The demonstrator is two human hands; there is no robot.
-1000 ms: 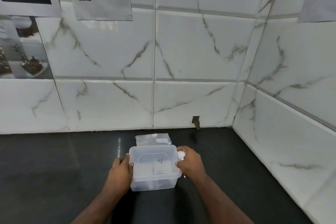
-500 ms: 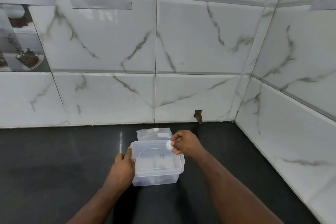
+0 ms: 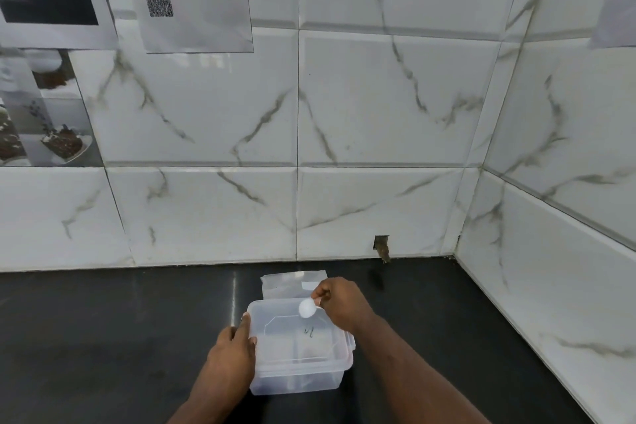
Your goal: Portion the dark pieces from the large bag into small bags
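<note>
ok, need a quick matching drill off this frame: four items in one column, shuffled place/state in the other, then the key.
Items
1. left hand
2. right hand
3. clear container
4. plastic bag

States
A. flat on the counter behind the container
B. pinches a small white spoon
C. lidded, on the dark counter
D. holds the container's left edge

Pairs: 1-D, 2-B, 3-C, 4-A
</note>
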